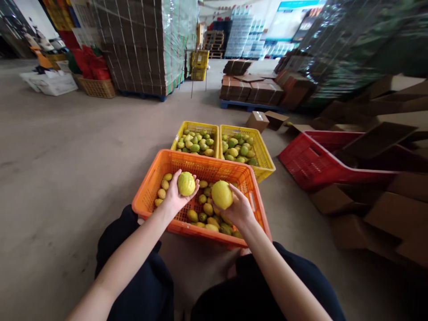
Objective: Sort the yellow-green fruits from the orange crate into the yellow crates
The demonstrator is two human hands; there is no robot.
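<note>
Over the orange crate, my left hand holds a yellow-green lemon in its palm, fingers curled around it. To its right, my right hand grips a larger-looking, yellower lemon from the side. Below both hands, several loose lemons lie mostly in the right part of the crate, some of them hidden by my right hand. A few more lemons sit along the crate's left side.
Two yellow crates of yellow-green lemons stand just beyond the orange one. On the right are a red crate and a heap of cardboard boxes. Farther off, flattened cartons lie on a blue pallet, and a wrapped stack rises at left.
</note>
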